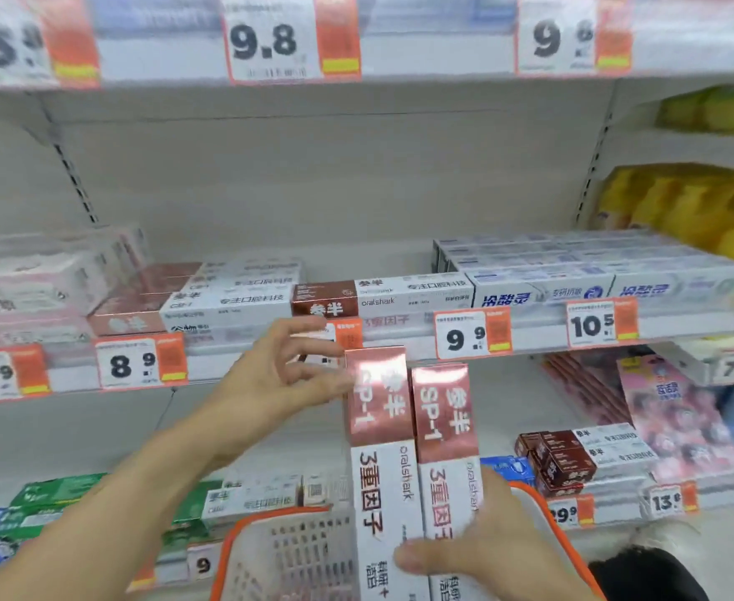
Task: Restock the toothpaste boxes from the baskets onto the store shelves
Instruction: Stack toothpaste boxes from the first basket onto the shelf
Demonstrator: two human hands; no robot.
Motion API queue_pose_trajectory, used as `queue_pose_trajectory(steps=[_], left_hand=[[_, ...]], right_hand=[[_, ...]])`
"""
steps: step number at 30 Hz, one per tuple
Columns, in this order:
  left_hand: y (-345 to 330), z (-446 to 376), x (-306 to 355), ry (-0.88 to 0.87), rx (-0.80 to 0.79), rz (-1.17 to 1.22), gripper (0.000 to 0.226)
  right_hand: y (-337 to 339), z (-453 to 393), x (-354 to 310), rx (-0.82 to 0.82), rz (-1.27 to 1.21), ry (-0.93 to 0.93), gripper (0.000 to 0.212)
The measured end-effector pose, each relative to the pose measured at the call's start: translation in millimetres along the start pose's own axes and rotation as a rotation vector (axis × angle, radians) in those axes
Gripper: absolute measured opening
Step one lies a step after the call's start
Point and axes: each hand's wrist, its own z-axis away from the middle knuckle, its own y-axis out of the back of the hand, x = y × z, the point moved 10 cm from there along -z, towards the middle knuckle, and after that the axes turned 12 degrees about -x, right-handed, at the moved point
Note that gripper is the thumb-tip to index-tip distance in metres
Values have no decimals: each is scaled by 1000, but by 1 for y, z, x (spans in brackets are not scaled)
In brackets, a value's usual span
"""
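Far left of the frame, pale pink boxes (31, 292) sit blurred on the middle shelf (244, 362), above an 8.9 price tag (139, 362). Just right of that, white and rose toothpaste boxes (226, 297) lie stacked flat on that shelf. Left hand (278, 375) comes in at centre, fingers spread and loose, fingertips touching the rose-gold top of the left toothpaste box (378, 448). That box stands upright beside a second toothpaste box (443, 435), both held low in the centre, over a white basket (287, 553) with an orange rim. Right hand (482, 544) grips the pair at their lower ends, thumb across the front. Further right, blue-lettered white boxes (573, 271) fill the shelf over a 10.5 tag (595, 325); yellow packs (682, 206) sit at the upper right.
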Motion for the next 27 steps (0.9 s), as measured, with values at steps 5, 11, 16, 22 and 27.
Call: queue_pose_trajectory(steps=[5, 11, 16, 22, 27], left_hand=[[16, -17, 54, -252, 62, -57, 68], [78, -41, 92, -366, 218, -261, 69], [98, -61, 64, -230, 342, -413, 51], [98, -80, 40, -96, 524, -649, 38], [94, -84, 41, -31, 516, -814, 35]], right_hand=[[60, -2, -100, 291, 441, 58, 67], [92, -40, -249, 490, 1194, 163, 67], [106, -115, -278, 331, 1417, 44, 87], [122, -170, -275, 242, 1453, -66, 85], [133, -180, -260, 184, 1399, -164, 105]])
